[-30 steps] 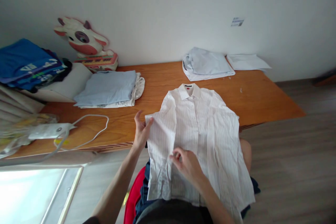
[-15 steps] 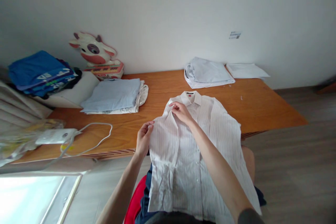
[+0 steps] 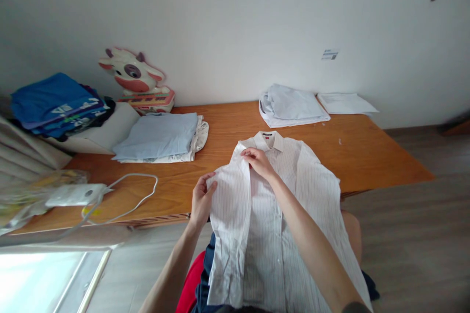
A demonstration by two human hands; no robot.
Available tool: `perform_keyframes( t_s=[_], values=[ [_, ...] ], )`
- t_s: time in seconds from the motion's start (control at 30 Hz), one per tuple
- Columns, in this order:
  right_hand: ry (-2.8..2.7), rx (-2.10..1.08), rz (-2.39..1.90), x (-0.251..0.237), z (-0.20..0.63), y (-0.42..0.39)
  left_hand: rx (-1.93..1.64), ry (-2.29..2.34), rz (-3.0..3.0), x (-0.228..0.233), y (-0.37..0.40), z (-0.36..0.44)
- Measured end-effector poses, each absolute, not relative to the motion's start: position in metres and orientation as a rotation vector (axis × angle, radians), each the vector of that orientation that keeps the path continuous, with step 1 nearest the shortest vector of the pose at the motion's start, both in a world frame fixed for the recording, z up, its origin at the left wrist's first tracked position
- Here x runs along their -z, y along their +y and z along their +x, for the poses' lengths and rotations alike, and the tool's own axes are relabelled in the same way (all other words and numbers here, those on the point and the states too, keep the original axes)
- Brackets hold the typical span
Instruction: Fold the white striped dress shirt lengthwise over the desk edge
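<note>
My left hand [image 3: 201,199] pinches the outer edge of the white pinstriped shirt [image 3: 264,254] between thumb and fingers. My right hand [image 3: 258,162] pinches the fabric near the shoulder, just left of the collar [image 3: 271,141]; its thumb is mostly hidden. The shirt lies front up, collar toward the wall [image 3: 227,34], its upper part on the wooden desk [image 3: 370,156] and its lower part over my lap. The sleeve on my left runs down over the body, beside the button placket [image 3: 278,234]; creases show toward its lower end.

Left of the shirt, a folded light-blue garment [image 3: 161,132] rests on a patterned white one [image 3: 201,136]. Behind them stands a cow-shaped toy keyboard [image 3: 137,78]. Blue folded clothes [image 3: 58,100] sit on a white box [image 3: 106,129]. A white cable [image 3: 145,175] loops over the near left of the desk. Pale folded garments [image 3: 293,103] and paper sheets [image 3: 345,103] lie against the wall.
</note>
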State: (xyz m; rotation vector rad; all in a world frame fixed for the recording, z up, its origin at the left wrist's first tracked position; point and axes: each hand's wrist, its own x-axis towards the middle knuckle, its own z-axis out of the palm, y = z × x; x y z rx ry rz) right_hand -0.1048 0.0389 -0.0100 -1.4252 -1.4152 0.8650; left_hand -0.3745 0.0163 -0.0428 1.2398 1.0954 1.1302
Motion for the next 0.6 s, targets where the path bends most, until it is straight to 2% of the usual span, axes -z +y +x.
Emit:
perform_keyframes(
  t_s=[0.27,0.6],
  values=[
    [-1.251,-0.891,-1.501,0.021,-0.078,0.033,-1.149,1.229,1.529,0.036,0.006,-0.363],
    [-1.397,-0.949,-1.398,0.015,-0.086,0.087,-1.157,1.231,1.519,0.036,0.003,-0.364]
  ],
)
